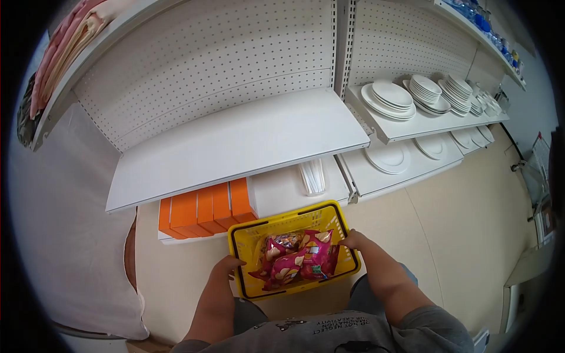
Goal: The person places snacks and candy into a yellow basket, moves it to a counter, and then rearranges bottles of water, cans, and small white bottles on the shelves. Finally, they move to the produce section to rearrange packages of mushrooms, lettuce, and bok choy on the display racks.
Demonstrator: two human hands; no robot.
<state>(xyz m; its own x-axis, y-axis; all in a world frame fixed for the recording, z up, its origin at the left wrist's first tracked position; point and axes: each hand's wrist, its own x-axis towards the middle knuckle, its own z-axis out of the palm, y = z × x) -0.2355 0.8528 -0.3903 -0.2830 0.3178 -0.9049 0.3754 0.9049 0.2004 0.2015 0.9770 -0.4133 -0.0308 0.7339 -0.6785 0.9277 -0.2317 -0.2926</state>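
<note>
A yellow basket (297, 292) hangs in front of my body, with several shiny pink snack bags (318, 247) lying inside it. My left hand (228, 266) grips the basket's left end, its fingers over the rim. At the opposite end, my right hand (355, 240) is closed on the rim near the upper right corner. Neither hand touches the bags.
A white shelf (235, 147) spans ahead, above orange boxes (203, 209) and a pack of white items (312, 177). Stacked white plates (392, 95) stand on the right shelf (424, 132). Folded cloths (65, 50) lie upper left; bottles (482, 22) upper right.
</note>
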